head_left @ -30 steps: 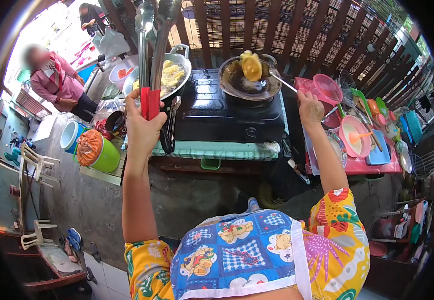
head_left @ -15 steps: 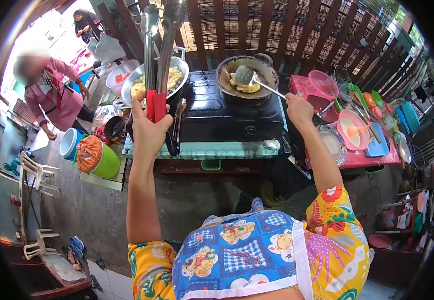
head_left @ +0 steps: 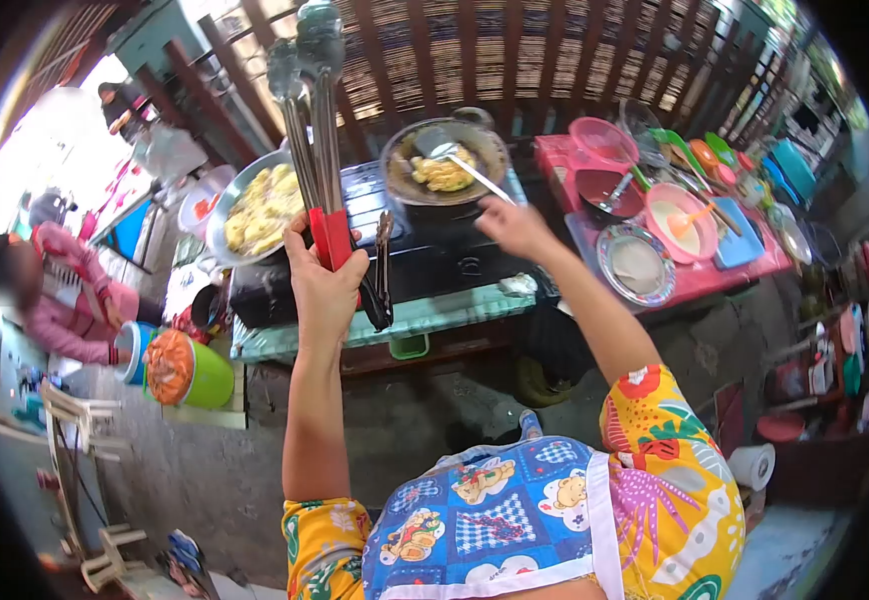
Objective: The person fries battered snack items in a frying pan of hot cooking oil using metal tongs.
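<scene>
My left hand [head_left: 325,285] is closed round the red grips of long metal tongs [head_left: 323,150], which point up. Just right of that hand, a dark metal piece with a black end [head_left: 381,285] overlaps the stove's front. My right hand [head_left: 517,228] grips the pale handle of a spatula [head_left: 480,178]. The spatula's head reaches into a dark wok [head_left: 396,185], right at golden fried food [head_left: 445,172] inside it. To the left of the tongs, a large silver pan [head_left: 218,228] holds many yellow fried pieces [head_left: 260,210].
Both pans are on a black stove [head_left: 435,245]. On the right, a pink-covered table [head_left: 745,262] bears a pink bowl of batter [head_left: 677,212], a patterned plate [head_left: 637,268] and a blue tray [head_left: 738,235]. A person [head_left: 65,300] bends at the left near a green bucket [head_left: 212,370].
The view has swung, shifting the stove leftward. My right hand and spatula have moved over the wok, and the food lies bunched together. The other person has bent toward the buckets.
</scene>
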Available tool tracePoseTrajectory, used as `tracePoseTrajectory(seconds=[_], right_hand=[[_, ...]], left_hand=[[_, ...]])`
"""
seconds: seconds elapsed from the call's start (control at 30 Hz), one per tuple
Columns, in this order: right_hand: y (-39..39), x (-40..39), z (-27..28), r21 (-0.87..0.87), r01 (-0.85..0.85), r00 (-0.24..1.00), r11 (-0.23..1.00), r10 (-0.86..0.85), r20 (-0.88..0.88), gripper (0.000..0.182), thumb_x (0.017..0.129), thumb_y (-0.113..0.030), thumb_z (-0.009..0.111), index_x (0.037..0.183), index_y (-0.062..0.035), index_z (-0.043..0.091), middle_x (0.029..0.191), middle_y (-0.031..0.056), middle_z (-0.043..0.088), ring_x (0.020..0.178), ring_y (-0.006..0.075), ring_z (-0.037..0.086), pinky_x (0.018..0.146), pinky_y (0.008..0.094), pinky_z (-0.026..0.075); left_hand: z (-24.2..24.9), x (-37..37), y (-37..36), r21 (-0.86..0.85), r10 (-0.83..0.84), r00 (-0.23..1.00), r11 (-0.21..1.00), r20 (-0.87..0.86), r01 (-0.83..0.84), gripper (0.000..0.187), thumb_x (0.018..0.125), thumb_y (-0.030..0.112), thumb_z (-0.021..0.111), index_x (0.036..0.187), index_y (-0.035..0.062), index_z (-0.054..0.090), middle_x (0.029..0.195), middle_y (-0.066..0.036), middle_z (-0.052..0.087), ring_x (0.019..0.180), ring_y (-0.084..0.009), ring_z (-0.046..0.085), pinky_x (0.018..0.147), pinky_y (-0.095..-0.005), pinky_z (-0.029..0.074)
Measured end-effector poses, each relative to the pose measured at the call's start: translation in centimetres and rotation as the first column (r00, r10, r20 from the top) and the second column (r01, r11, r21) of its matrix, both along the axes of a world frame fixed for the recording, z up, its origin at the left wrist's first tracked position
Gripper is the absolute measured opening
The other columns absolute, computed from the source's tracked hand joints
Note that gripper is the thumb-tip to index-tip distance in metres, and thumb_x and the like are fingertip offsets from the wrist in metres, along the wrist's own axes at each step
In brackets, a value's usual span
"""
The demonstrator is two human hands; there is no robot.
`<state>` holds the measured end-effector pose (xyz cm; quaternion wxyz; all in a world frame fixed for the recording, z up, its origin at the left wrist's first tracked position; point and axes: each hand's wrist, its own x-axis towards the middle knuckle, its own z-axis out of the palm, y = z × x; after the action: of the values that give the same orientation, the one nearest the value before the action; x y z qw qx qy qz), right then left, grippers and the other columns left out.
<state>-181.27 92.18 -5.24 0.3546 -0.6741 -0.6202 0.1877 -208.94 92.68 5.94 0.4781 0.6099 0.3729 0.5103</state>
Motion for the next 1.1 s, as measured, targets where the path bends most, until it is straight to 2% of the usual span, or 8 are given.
tracePoseTrajectory(seconds=[0.07, 0.13, 0.3, 0.43, 0.7, 0.77, 0.9, 1.1], right_hand=[[-5.1, -2.9, 2.1, -0.151, -0.297, 0.644, 0.943, 0.081, -0.761, 0.06, 0.085, -0.031, 0.058, 0.13, 0.0014, 0.035, 0.108, 0.013, 0.058, 0.091, 0.0192, 0.06, 0.073, 0.0307, 0.049], [-9.6, -4.4, 2.1, -0.074, -0.321, 0.398, 0.944, 0.064, -0.915, 0.074, 0.086, -0.027, 0.057, 0.139, 0.0001, 0.012, 0.111, 0.0115, 0.055, 0.094, 0.0194, 0.059, 0.073, 0.0324, 0.05], [-19.6, 0.7, 3.3, 0.153, -0.166, -0.161, 0.974, 0.127, -0.979, 0.062, 0.082, -0.01, 0.056, 0.135, -0.0142, 0.023, 0.107, 0.0038, 0.053, 0.092, 0.0175, 0.059, 0.075, 0.0352, 0.052], [-29.0, 9.6, 2.2, 0.014, 0.072, 0.005, 0.997, 0.014, -1.0, 0.065, 0.076, -0.002, 0.056, 0.131, -0.0205, 0.026, 0.1, 0.0049, 0.054, 0.087, 0.0168, 0.059, 0.07, 0.0358, 0.052], [-48.0, 25.7, -0.1, -0.112, 0.369, 0.201, 0.923, -0.197, -0.96, 0.105, 0.073, 0.001, 0.059, 0.136, -0.0137, -0.024, 0.089, 0.0071, 0.049, 0.06, 0.0127, 0.049, 0.049, 0.0248, 0.041], [-51.0, 27.9, 0.0, -0.167, 0.433, 0.187, 0.886, -0.269, -0.945, 0.095, 0.072, -0.001, 0.062, 0.14, -0.0119, -0.004, 0.083, 0.0036, 0.047, 0.053, 0.0095, 0.043, 0.044, 0.0227, 0.035], [-55.8, 32.7, -1.5, -0.306, 0.61, 0.049, 0.73, -0.42, -0.906, 0.034, 0.078, -0.02, 0.068, 0.103, -0.0122, 0.045, 0.072, -0.0039, 0.044, 0.046, 0.0039, 0.037, 0.039, 0.0199, 0.028], [-61.1, 39.5, -3.2, -0.359, 0.732, -0.134, 0.58, -0.393, -0.91, 0.04, 0.085, -0.049, 0.053, 0.084, -0.0087, 0.05, 0.049, -0.0037, 0.04, 0.039, 0.0043, 0.034, 0.037, 0.019, 0.025]], left_hand=[[-0.4, 3.2, -0.8, 0.015, -0.051, 0.999, 0.999, 0.011, 0.051, 0.062, 0.07, -0.008, 0.057, 0.122, 0.0053, 0.028, 0.094, -0.01, 0.057, 0.078, -0.0119, 0.056, 0.067, -0.0232, 0.046], [-0.8, 7.1, -2.6, 0.03, -0.103, 0.994, 0.994, 0.026, 0.103, 0.061, 0.07, -0.006, 0.058, 0.122, 0.005, 0.027, 0.095, -0.01, 0.056, 0.081, -0.0119, 0.055, 0.069, -0.0236, 0.045], [-3.3, 19.5, -9.9, -0.016, -0.366, 0.93, 0.93, 0.04, 0.367, 0.06, 0.072, -0.006, 0.057, 0.121, 0.0041, 0.025, 0.093, -0.009, 0.055, 0.078, -0.0124, 0.054, 0.065, -0.0233, 0.045], [-5.3, 30.5, -19.4, -0.075, -0.553, 0.83, 0.827, 0.073, 0.557, 0.062, 0.072, -0.006, 0.056, 0.122, 0.0038, 0.023, 0.091, -0.009, 0.054, 0.079, -0.014, 0.055, 0.067, -0.0247, 0.046], [-10.0, 50.0, -36.9, -0.094, -0.769, 0.639, 0.636, 0.01, 0.766, 0.061, 0.071, 0.005, 0.067, 0.117, 0.0027, 0.028, 0.093, -0.015, 0.06, 0.082, -0.0226, 0.061, 0.074, -0.0316, 0.047], [-9.2, 52.8, -39.3, -0.147, -0.824, 0.567, 0.561, 0.002, 0.815, 0.063, 0.071, 0.0, 0.068, 0.118, 0.004, 0.026, 0.093, -0.01, 0.054, 0.081, -0.0149, 0.057, 0.068, -0.0268, 0.048], [-9.5, 57.8, -40.4, -0.218, -0.835, 0.543, 0.515, 0.09, 0.829, 0.066, 0.071, 0.006, 0.071, 0.118, 0.0035, 0.026, 0.095, -0.009, 0.054, 0.084, -0.0142, 0.056, 0.073, -0.0278, 0.047], [-13.4, 70.6, -31.6, -0.408, -0.663, 0.748, 0.672, 0.04, 0.618, 0.076, 0.066, 0.02, 0.077, 0.118, -0.0028, 0.027, 0.106, -0.018, 0.049, 0.09, -0.0242, 0.053, 0.081, -0.0344, 0.043]])
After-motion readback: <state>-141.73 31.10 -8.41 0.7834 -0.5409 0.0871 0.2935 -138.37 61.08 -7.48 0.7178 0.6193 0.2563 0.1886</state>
